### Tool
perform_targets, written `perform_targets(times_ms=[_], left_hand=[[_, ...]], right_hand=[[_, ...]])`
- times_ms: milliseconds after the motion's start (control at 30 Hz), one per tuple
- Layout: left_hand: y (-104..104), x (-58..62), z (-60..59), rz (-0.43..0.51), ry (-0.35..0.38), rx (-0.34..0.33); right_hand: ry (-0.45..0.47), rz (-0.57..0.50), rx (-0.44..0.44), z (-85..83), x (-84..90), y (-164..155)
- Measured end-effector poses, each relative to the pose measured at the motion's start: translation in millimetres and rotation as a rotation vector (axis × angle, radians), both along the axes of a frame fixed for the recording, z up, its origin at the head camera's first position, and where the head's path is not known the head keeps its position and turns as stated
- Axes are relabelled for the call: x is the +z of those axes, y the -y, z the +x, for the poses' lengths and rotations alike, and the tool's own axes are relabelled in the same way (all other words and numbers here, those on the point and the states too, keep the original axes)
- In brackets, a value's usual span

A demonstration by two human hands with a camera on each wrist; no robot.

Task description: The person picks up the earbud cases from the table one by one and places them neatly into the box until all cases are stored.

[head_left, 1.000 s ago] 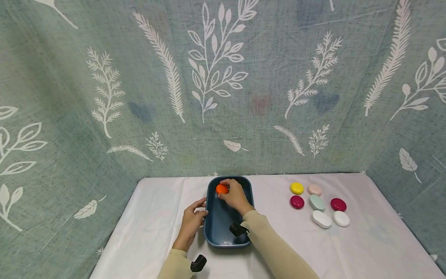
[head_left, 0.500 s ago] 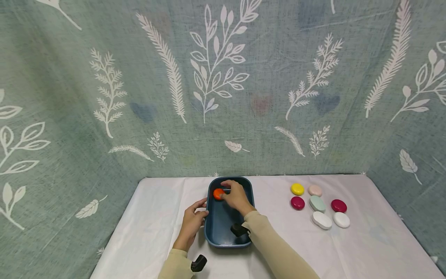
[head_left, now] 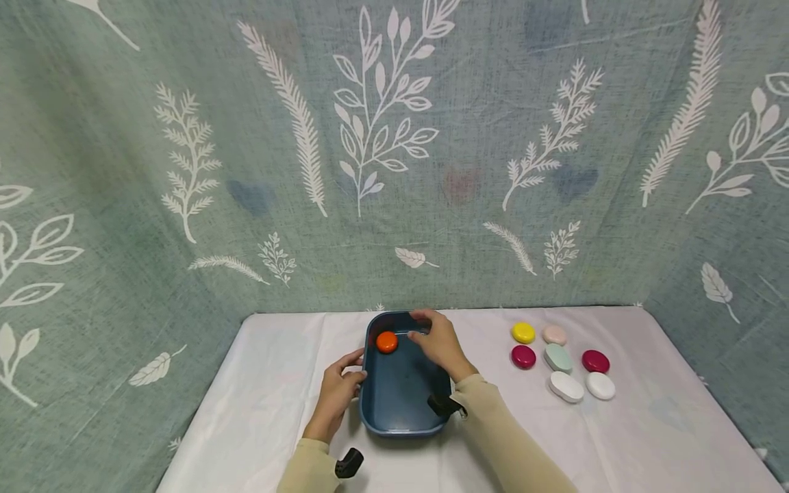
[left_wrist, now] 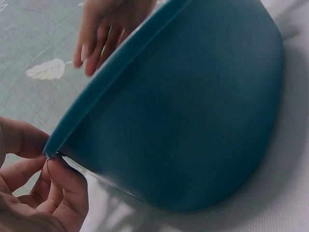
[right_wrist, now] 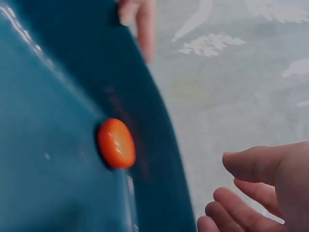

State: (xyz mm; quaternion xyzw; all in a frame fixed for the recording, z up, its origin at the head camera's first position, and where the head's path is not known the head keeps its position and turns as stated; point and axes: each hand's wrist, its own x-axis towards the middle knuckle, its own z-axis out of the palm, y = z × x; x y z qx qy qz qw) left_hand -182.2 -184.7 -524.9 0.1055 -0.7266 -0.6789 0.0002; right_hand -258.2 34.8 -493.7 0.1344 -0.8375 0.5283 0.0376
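An orange glossy rounded piece (head_left: 387,342) lies in the far left corner of a dark blue rectangular tray (head_left: 403,404); the right wrist view shows the same orange piece (right_wrist: 116,143) against the tray wall. My left hand (head_left: 335,394) pinches the tray's left rim between thumb and fingers, as the left wrist view shows with the hand (left_wrist: 46,186) at the rim. Over the tray's far right part is my right hand (head_left: 442,344), fingers relaxed and holding nothing, apart from the orange piece.
Right of the tray, several rounded pieces lie on the white cloth: yellow (head_left: 523,333), pale pink (head_left: 555,334), pale green (head_left: 557,357), crimson (head_left: 523,357) and white (head_left: 566,387). A leaf-patterned green curtain (head_left: 456,226) stands behind and at both sides.
The right hand let go of the orange piece in the tray's far left corner and moved right, away from it. My left hand stays on the rim.
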Motion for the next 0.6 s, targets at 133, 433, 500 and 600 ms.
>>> perform_targets(times_ms=[133, 433, 500, 600], left_hand=[[0, 1.1, -0.4, 0.001, 0.007, 0.004], [0, -1.3, -1.7, -0.005, 0.007, 0.002], [0, -1.1, -1.6, -0.001, 0.010, 0.001], [0, -0.7, -0.3, 0.000, 0.014, 0.001]], right_hand=[[0.012, -0.049, -0.044, 3.5, 8.1, -18], [0.013, -0.085, -0.141, 14.8, 2.6, -58], [-0.010, -0.079, -0.152, 19.0, -1.1, -67], [-0.024, -0.069, -0.163, 26.1, -5.7, -79]])
